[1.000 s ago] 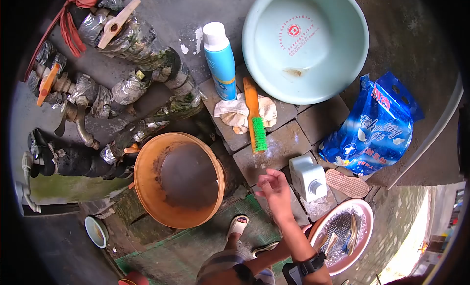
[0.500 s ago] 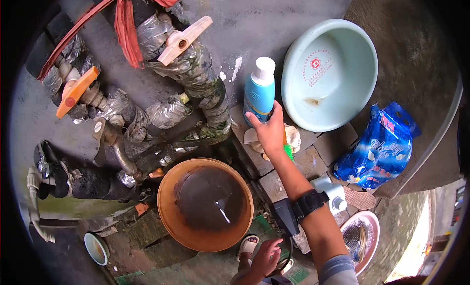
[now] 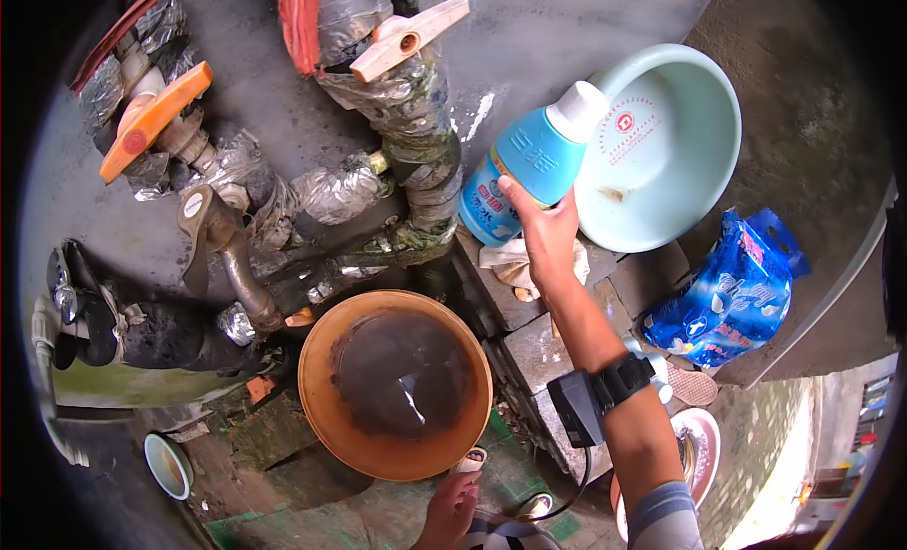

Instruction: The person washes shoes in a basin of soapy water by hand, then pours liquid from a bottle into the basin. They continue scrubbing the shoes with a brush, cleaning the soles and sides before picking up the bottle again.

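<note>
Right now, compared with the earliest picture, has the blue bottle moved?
Yes: toward the pale basin. The blue bottle, in the right hand, now leans that way, its white cap overlapping the basin in view; earlier a gap separated them.

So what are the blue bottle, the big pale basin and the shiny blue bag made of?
Blue bottle: probably hard plastic, smooth, with raised lettering on its side.
Pale basin: likely plastic too, satiny, one even colour with red print.
Blue bag: seems plastic film, glossy, its creases catching light.
</note>
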`<state>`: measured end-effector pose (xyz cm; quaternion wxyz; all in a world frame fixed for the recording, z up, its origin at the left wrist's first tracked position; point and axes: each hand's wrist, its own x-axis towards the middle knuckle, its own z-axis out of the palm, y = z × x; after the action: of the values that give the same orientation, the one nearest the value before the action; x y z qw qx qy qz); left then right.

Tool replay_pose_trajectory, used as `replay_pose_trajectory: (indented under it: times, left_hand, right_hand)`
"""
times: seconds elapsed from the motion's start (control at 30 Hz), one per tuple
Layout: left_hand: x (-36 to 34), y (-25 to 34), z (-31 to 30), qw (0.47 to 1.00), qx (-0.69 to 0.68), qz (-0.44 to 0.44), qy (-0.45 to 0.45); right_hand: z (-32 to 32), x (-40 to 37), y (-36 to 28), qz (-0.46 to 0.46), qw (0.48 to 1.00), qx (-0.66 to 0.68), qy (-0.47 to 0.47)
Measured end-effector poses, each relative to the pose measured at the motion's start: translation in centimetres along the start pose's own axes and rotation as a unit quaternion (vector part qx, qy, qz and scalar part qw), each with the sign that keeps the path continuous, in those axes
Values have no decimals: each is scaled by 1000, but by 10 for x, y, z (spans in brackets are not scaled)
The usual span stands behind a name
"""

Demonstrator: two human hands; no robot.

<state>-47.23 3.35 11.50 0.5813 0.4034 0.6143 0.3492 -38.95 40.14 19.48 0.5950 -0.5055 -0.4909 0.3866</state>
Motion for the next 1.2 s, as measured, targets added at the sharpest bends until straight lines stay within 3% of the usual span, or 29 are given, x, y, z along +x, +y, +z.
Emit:
replay_pose_trajectory:
  times: [0.17, 0.3, 0.4, 0.5, 0.57, 0.63, 0.77, 0.8, 0.83, 0.9, 0.93, 0.97, 1.03, 1.13, 1.2]
  left_hand:
    - [8, 29, -18, 999, -14, 9, 37]
    - [21, 69, -26, 991, -15, 77, 105]
    - [27, 102, -16, 983, 9, 137, 120]
    - [23, 142, 14, 984, -41, 174, 24]
    - [19, 167, 40, 979, -44, 159, -119]
    - [19, 192, 78, 934, 2, 220, -283]
    - [1, 182, 190, 829, -39, 222, -511]
    - [-13, 174, 211, 822, -41, 141, -551]
    - [-25, 159, 232, 817, -43, 143, -557]
    - [-39, 141, 263, 797, 35, 275, -537]
    - [-50, 130, 277, 794, 37, 269, -544]
    - [-61, 119, 289, 824, 50, 263, -499]
    - [-83, 102, 311, 849, 72, 256, -457]
    - [-112, 78, 335, 907, 36, 136, -397]
    - [-121, 74, 342, 896, 78, 148, -411]
  right_hand:
    - [-43, -38, -50, -37, 998, 48, -27]
    - [-111, -85, -79, 57, 990, 126, -19]
    - [-175, -135, -93, 108, 992, 58, -32]
    - [-247, -196, -93, 115, 991, -44, -54]
    - [-293, -239, -97, 159, 982, -59, -84]
    - [-335, -282, -97, 195, 976, -49, -87]
    - [-404, -367, -98, 260, 960, -45, -94]
    - [-419, -385, -98, 261, 955, -77, -117]
    - [-432, -403, -97, 266, 955, -75, -105]
    - [-454, -437, -94, 264, 959, -78, -65]
    - [-463, -451, -97, 301, 948, -92, -54]
    - [-469, -463, -98, 306, 947, -88, -46]
    - [-477, -482, -96, 299, 941, -150, 44]
    - [-497, -504, -87, 265, 939, -206, 75]
    - [-508, -517, -82, 235, 936, -246, 88]
